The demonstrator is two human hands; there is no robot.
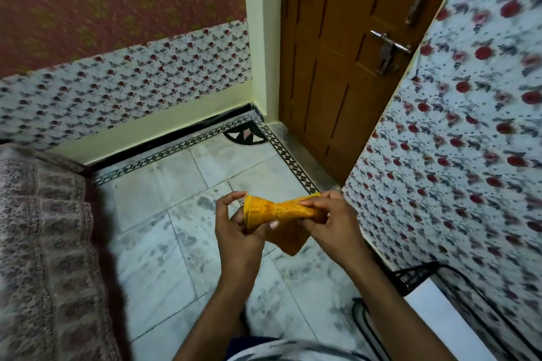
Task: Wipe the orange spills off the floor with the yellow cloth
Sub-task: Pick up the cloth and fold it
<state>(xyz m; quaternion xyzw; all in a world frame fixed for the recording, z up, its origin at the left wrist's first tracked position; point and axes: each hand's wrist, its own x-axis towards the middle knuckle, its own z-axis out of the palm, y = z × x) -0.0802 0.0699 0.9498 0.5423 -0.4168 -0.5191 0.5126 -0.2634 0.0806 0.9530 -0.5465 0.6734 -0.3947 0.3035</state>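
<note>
Yellow-orange woven cloth (281, 212): its two ends are covered by the curled fingers of the left hand (237, 228) and right hand (334, 224).
Orange spills: none can be made out on the grey-veined white marble floor (164, 246).
Brown patterned bed cover (44, 258): cut off by the left and bottom edges.
Black metal-framed chair (422, 275): only partly in view at lower right.
Floral wall tiles (475, 114): blurred.

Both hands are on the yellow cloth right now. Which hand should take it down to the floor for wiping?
Probably the right hand: it grips the bunched middle of the yellow cloth, while the left hand only pinches one end. No orange spill shows on the floor here.
</note>
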